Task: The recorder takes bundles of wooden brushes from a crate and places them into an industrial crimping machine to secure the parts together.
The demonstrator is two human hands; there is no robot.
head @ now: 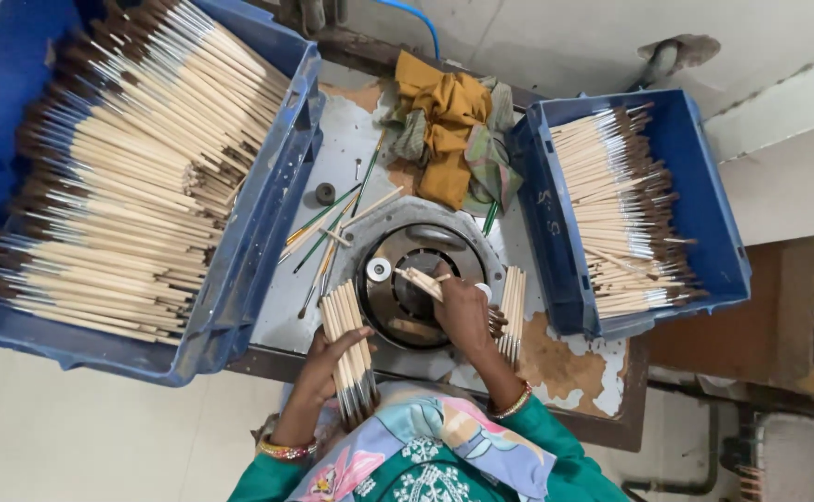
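- Wooden-handled paintbrushes everywhere: the left hand (325, 364) is wrapped round a fanned bundle of brushes (349, 358), fingers curled over the pale handles, metal ferrules pointing down toward the person's lap.
- Over at the right hand (463, 311), the fingers look pinched on a single brush (421, 282), laid at a slant onto the round metal machine head (416, 279); exactly which fingertips grip it I cannot tell, since the back of the hand hides them.
- To do this well, I'd say keep that one brush steady on the dark disc, pinch close to the working end, and keep knuckles clear of the disc's centre.
- The left-hand bundle wants a firm but loose hold, so one handle can slide out without the fan spilling.
- Just right of the disc, a small stack of brushes (513, 311) lies on the worn metal table (351, 149), partly under the right wrist; a careless elbow could scatter it.
- Big blue crate (267, 204) at left, heaped with brushes; smaller blue crate (704, 204) at right, a neater row inside.
- Loose green-handled brushes (318, 223) and mustard cloth rags (449, 121) sit behind the machine, well clear of both hands.
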